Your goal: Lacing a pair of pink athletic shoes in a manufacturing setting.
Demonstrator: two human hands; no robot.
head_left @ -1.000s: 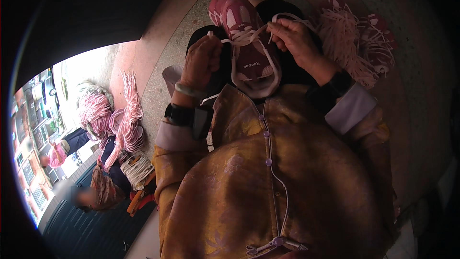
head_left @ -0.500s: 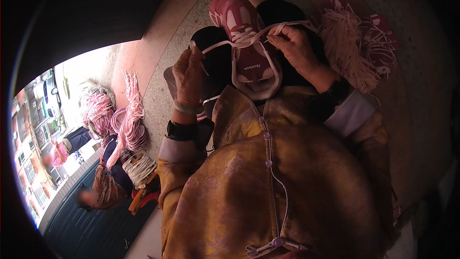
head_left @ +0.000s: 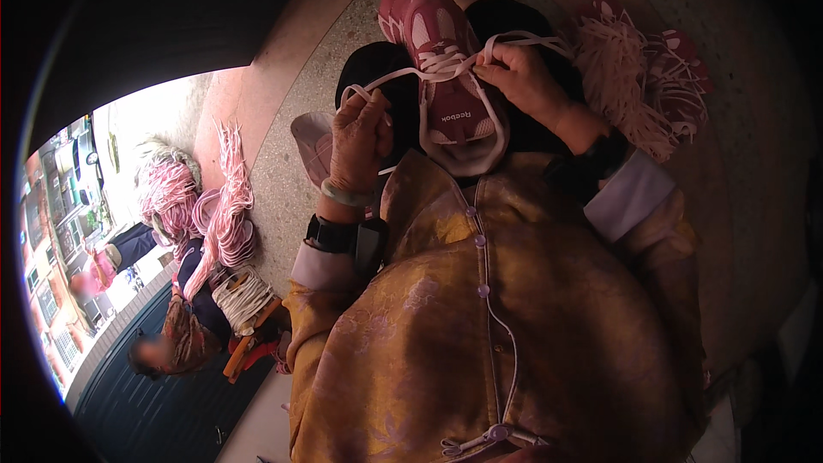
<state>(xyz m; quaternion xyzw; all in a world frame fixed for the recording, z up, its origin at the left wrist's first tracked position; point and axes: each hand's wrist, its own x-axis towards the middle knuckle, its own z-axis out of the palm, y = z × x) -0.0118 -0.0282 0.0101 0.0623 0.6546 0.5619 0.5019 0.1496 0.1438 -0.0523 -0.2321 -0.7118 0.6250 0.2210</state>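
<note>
A pink and white sneaker (head_left: 429, 21) rests between my knees, its toe pointing away from me and its tongue lying toward me. White shoelaces (head_left: 399, 75) cross over its upper part. My left hand (head_left: 360, 137) is closed on one lace, left of the shoe, with a loop standing above the fingers. At the right of the shoe opening, my right hand (head_left: 519, 77) pinches the other lace between thumb and fingers. That lace's free length trails off to the right over my dark-clad knee.
Another shoe (head_left: 313, 141) lies left of my knee. Bundles of pale laces (head_left: 613, 77) and more pink shoes (head_left: 681, 90) lie on the right floor. At left are heaps of pink laces (head_left: 227, 214), a spool of white cord (head_left: 244, 298) and a seated person (head_left: 180, 343).
My left hand has moved right and slightly down, nearer the shoe, so its lace now bends into a loop. The right hand has barely moved.
</note>
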